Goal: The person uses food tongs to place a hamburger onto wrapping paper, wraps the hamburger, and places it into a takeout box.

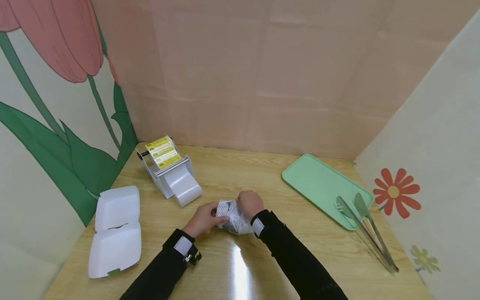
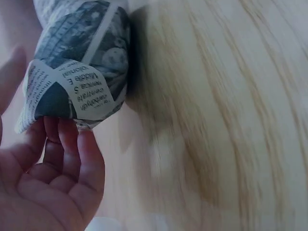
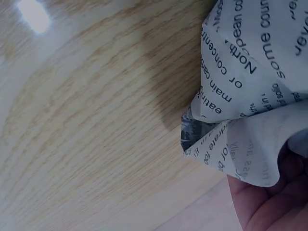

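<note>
A small parcel wrapped in newsprint-patterned paper (image 1: 233, 221) lies on the wooden table between both hands. My left hand (image 1: 202, 220) holds its left end, thumb over the top. In the left wrist view the fingers (image 2: 70, 144) curl against the folded edge of the paper (image 2: 89, 89). My right hand (image 1: 250, 204) is curled at the parcel's right end. In the right wrist view it holds a loose flap of the printed paper (image 3: 240, 86), with a fold standing apart beside it. What the paper wraps is hidden.
A label dispenser (image 1: 172, 181) with yellow labels (image 1: 163, 152) stands behind the left hand. At the left lies an opened white foam clamshell box (image 1: 114, 250). A green tray (image 1: 315, 183) sits at the back right, with metal tongs (image 1: 391, 264) resting across its near end.
</note>
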{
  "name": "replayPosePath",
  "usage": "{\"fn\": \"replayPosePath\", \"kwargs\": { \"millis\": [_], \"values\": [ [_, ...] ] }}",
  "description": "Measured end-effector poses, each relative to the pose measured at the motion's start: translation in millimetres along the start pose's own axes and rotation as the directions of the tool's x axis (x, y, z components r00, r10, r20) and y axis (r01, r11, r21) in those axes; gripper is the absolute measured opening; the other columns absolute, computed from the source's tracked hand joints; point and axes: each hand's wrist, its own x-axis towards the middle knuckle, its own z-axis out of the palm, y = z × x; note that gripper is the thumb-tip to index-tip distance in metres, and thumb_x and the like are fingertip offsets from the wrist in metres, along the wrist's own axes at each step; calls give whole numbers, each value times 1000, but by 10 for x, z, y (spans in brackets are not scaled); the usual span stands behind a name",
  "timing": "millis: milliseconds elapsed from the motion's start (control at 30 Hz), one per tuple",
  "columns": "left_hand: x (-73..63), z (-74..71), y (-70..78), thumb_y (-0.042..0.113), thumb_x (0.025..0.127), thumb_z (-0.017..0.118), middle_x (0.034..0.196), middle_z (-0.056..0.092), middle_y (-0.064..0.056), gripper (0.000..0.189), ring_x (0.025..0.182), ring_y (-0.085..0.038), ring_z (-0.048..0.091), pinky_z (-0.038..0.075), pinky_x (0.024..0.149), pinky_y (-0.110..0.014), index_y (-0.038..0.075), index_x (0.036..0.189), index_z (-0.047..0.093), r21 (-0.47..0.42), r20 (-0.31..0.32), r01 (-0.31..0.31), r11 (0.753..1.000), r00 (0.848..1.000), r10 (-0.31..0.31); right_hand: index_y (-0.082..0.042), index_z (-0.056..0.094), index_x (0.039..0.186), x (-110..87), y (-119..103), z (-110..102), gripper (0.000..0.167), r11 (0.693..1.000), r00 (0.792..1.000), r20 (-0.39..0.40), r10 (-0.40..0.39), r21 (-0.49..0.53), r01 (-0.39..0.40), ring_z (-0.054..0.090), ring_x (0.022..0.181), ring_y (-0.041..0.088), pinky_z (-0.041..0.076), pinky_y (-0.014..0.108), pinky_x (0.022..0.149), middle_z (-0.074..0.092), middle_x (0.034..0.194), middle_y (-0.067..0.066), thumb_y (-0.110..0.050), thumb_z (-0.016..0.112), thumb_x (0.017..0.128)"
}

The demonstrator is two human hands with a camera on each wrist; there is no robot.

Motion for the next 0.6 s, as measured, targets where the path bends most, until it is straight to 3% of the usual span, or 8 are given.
{"fn": "replayPosePath", "kwargs": {
  "millis": [233,367,600],
  "values": [
    [26,-14,-67,22,89,75,83,68,0,16,75,-11,55,47,70,-28,6,89,72,-67,66,-6,998,998,10,-5,69,72,-21,8,71,24,1000,1000,1,2,9,-2,66,65,27,53,42,57,67,70,11,-16,65,93],
    [24,-35,-78,18,90,73,77,63,1,15,71,-11,52,44,66,-27,3,86,71,-101,84,33,994,996,-25,-4,67,70,-18,7,91,27,1000,1000,-14,-10,-8,10,65,64,27,53,42,56,66,68,11,-16,63,94],
    [37,-49,-166,7,93,66,73,57,3,13,67,-11,49,42,63,-25,-6,88,67,-249,161,87,965,986,-47,-5,64,65,-41,-7,100,30,998,996,-67,-53,-24,52,65,60,27,53,41,53,64,63,10,-15,63,94]
  ]
}}
